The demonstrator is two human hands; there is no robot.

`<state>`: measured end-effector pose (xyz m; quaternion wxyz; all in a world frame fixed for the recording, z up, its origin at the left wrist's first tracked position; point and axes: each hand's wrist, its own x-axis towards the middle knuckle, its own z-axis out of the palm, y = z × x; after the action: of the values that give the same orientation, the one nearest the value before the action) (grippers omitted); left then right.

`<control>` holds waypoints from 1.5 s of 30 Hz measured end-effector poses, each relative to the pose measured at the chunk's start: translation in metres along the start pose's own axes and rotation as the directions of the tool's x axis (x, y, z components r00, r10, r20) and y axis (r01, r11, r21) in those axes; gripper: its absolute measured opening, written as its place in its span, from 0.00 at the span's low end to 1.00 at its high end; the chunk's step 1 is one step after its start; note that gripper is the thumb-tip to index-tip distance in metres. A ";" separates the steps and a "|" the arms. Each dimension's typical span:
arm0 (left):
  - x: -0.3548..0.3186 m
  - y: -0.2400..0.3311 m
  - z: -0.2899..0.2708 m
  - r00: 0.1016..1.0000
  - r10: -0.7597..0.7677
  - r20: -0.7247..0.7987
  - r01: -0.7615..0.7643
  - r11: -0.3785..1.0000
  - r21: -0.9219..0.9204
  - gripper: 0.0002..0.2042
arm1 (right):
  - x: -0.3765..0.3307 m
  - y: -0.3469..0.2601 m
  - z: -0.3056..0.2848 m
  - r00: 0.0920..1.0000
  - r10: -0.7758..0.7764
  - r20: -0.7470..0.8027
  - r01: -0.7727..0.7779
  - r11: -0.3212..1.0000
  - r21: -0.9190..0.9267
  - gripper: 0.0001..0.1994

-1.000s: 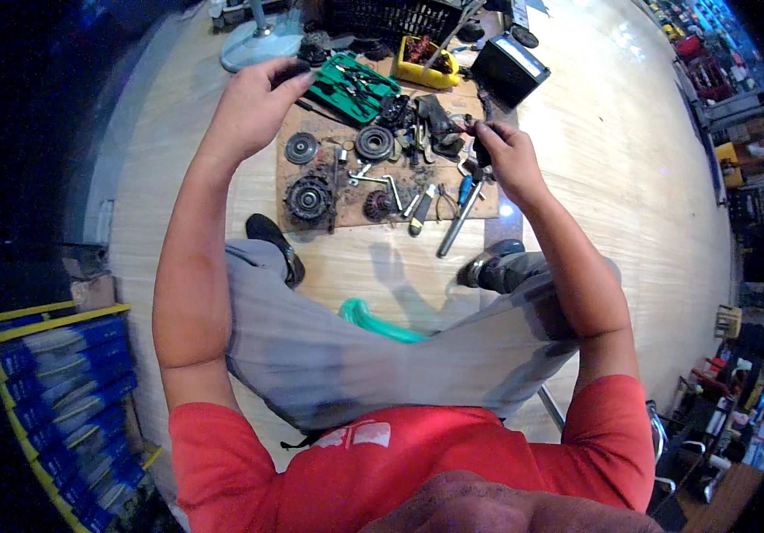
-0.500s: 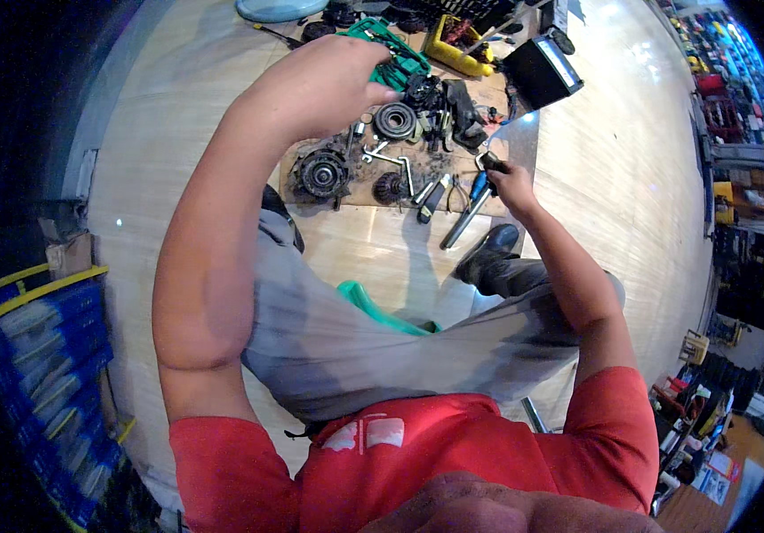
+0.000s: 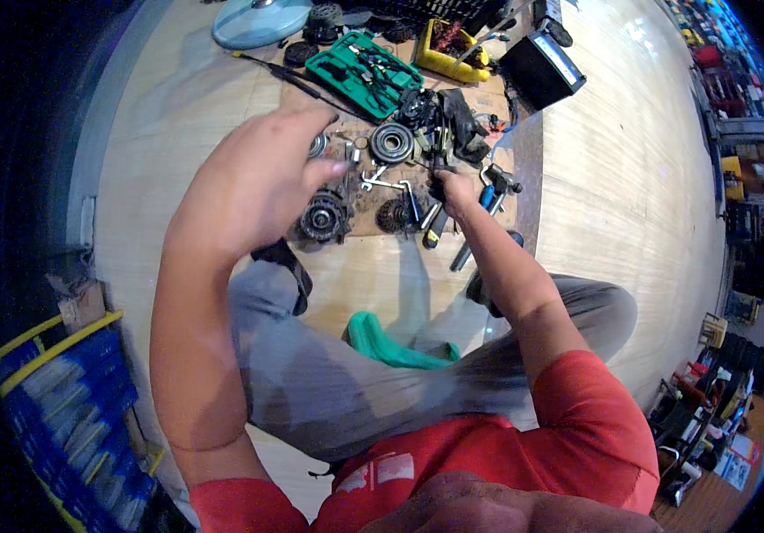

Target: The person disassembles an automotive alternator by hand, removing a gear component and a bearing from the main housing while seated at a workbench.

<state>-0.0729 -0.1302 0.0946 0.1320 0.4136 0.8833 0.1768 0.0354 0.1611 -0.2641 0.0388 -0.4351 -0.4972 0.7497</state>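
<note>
My left hand [image 3: 262, 173] hovers over the left part of a stained cardboard sheet, thumb and fingers apart. A shiny metal ring [image 3: 319, 144] shows between them; contact cannot be made out. Below that hand lies a dark round rotor-like part [image 3: 323, 217]. My right hand [image 3: 460, 194] reaches down at the sheet's middle right, its fingers closed at a dark item I cannot identify. Beside it lie a hammer [image 3: 504, 179], a blue-handled tool [image 3: 487, 197] and a yellow-and-black utility knife [image 3: 436, 229]. Between the hands are a bearing [image 3: 392, 143], a wrench [image 3: 375, 181] and a small gear [image 3: 392, 214].
A green tool case [image 3: 387, 108] lies open beyond the hands. Farther back are a yellow container [image 3: 435, 62], a black battery-like box [image 3: 542, 71] and a pale blue round lid [image 3: 257, 25]. Green cloth-like material [image 3: 391, 345] lies between my legs; a blue-and-yellow rack [image 3: 62, 400] stands left.
My left hand has drawn back from the green case toward the left. My right hand has let go of the hammer and moved left to the dark parts.
</note>
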 end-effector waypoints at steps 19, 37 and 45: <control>0.016 0.001 -0.004 0.935 -0.224 0.275 0.216 0.975 0.059 0.30 | 0.247 -0.166 0.103 0.657 -0.722 -0.217 0.361 0.554 -0.750 0.15; 0.015 0.021 0.006 0.975 -0.156 0.159 0.141 0.985 0.100 0.32 | 0.006 0.098 0.021 0.941 -0.161 -0.297 0.150 0.987 -0.060 0.10; -0.006 0.017 0.030 0.993 -0.034 0.111 0.022 0.993 0.112 0.24 | -0.032 0.077 -0.005 0.888 -0.405 -0.218 0.272 0.844 -0.462 0.14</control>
<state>-0.0461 -0.1187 0.0749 0.1612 0.4173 0.8885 0.1018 0.0872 0.1100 -0.3047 0.1547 -0.4485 -0.7036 0.5291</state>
